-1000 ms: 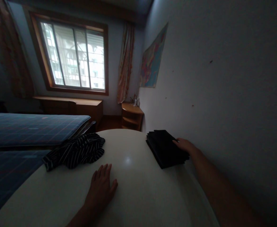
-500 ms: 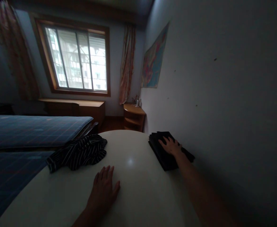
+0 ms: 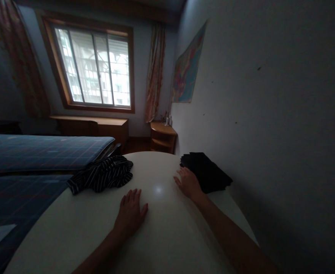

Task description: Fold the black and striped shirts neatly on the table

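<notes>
My left hand (image 3: 131, 211) rests palm down and open on the white round table (image 3: 161, 236), with nothing under its fingers that I can see. Beyond it lies a crumpled black cloth with white stripes (image 3: 106, 173), draped toward the table's left edge. My right hand (image 3: 188, 182) is open, fingers apart, at the left side of a flat stack of folded black cloth (image 3: 210, 171). It covers part of the stack's near-left edge; whether it touches the stack I cannot tell.
A bed with a blue checked mattress (image 3: 41, 152) borders the table on the left. The wall (image 3: 284, 152) runs close along the right. Past the table stand a wooden corner shelf (image 3: 163, 128) and a low wooden desk (image 3: 113, 121) under the window.
My right hand has come off the top of the black stack and moved left to its side. My left hand has stayed about where it was on the table.
</notes>
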Demonstrator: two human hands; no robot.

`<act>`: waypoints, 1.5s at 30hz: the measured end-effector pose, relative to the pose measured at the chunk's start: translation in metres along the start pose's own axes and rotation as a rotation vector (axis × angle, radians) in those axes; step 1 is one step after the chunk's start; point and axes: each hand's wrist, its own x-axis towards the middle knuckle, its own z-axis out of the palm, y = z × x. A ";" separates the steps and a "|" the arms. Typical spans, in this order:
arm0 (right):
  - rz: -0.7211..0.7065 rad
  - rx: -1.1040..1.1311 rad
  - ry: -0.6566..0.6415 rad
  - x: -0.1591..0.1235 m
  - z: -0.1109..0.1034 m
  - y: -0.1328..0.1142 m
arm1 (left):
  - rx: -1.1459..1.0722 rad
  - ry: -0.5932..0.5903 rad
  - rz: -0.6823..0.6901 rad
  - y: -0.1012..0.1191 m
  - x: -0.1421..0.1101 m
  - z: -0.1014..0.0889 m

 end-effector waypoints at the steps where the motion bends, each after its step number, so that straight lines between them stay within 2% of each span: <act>1: 0.010 0.020 -0.052 -0.011 0.008 -0.011 | -0.007 -0.001 -0.002 0.000 0.000 0.001; 4: 0.062 0.093 -0.179 -0.037 0.028 -0.030 | -0.048 0.003 0.017 -0.005 0.000 0.006; 7: 0.083 0.141 -0.245 -0.049 0.037 -0.034 | -0.122 0.040 0.008 -0.015 0.006 0.013; 9: 0.075 0.152 -0.260 -0.050 0.038 -0.033 | -0.152 0.094 -0.062 -0.023 0.016 0.011; 13: 0.086 0.148 -0.244 -0.049 0.036 -0.031 | -0.042 0.231 -0.215 -0.046 0.038 -0.011; 17: 0.085 0.150 -0.243 -0.049 0.035 -0.032 | 0.136 0.402 -0.335 -0.083 0.047 -0.029; 18: 0.082 0.154 -0.240 -0.049 0.034 -0.033 | 0.153 0.406 -0.388 -0.094 0.048 -0.030; 20: 0.084 0.159 -0.241 -0.049 0.034 -0.033 | 0.152 0.310 -0.443 -0.115 0.047 -0.027; 22: 0.088 0.160 -0.245 -0.050 0.034 -0.033 | 0.137 0.223 -0.425 -0.130 0.046 -0.023; 24: 0.088 0.160 -0.245 -0.050 0.034 -0.033 | 0.114 0.198 -0.371 -0.137 0.047 -0.021; 28: 0.082 0.153 -0.236 -0.049 0.034 -0.033 | 0.064 0.183 -0.271 -0.129 0.046 -0.024; 32: 0.082 0.139 -0.232 -0.048 0.035 -0.033 | -0.016 0.118 -0.066 -0.104 0.041 -0.030; 39: 0.088 0.196 -0.173 -0.049 0.038 -0.034 | -0.301 -0.025 0.271 -0.061 0.021 -0.049; 42: 0.062 0.304 -0.137 -0.049 0.036 -0.034 | -0.404 -0.075 0.330 -0.047 0.014 -0.053; 45: 0.055 0.421 -0.074 -0.047 0.033 -0.033 | -0.386 0.034 0.261 -0.039 0.011 -0.049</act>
